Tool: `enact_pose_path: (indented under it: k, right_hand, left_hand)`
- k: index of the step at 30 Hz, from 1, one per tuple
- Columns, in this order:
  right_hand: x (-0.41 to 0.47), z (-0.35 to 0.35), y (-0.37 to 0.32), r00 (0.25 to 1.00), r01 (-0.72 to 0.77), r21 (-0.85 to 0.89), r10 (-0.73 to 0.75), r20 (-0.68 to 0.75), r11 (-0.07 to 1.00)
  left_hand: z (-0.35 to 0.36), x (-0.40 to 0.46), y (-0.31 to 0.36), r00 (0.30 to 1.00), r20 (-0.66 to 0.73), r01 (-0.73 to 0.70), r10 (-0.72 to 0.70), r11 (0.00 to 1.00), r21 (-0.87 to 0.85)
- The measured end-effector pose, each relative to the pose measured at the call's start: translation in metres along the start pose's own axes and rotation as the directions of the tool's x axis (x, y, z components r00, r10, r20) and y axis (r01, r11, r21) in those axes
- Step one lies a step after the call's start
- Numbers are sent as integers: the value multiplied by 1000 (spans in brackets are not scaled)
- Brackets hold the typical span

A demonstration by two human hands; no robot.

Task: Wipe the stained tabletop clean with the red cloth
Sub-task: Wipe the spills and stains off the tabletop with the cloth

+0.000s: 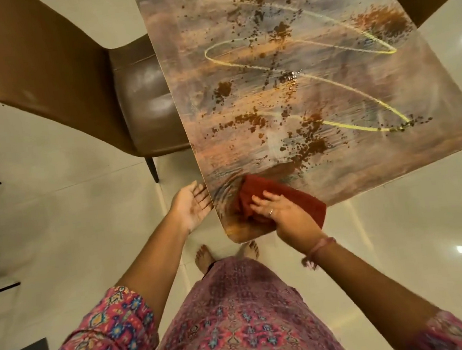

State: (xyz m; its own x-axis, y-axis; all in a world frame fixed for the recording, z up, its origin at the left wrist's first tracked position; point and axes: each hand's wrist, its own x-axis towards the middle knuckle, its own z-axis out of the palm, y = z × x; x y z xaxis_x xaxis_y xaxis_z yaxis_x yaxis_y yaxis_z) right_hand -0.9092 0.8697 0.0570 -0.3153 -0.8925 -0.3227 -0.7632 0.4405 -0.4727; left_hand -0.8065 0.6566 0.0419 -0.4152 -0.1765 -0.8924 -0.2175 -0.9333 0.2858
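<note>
Both hands serve one sweep: right hand (pixel 283 212) presses red cloth (pixel 284 194) flat on tabletop (pixel 338 162); left hand (pixel 191 205), open, empty, cupped at the edge, apparently catching debris.

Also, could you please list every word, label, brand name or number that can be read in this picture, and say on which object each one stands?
None: no readable text appears anywhere in this view.
The tabletop carries only brown stains and yellow looping lines, which are not letters.
The red cloth under the right hand has no visible label.
The left hand holds nothing.
The patterned clothing shows motifs only.
</note>
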Motion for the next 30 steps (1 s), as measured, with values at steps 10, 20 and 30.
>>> enact_pose_path:
  k: [10,20,30]
  right_hand:
    - [44,41,-81,999,48,2,-48,18,999]
    - [88,-1,-56,992,98,218,-112,50,971]
    - [94,13,-72,998,-24,335,44,-53,942]
  left_hand:
    - [-19,2,-1,991,77,106,-109,993,48]
    - [-31,6,8,995,56,70,-78,989,131]
    - [-34,6,12,986,89,135,-138,990,42]
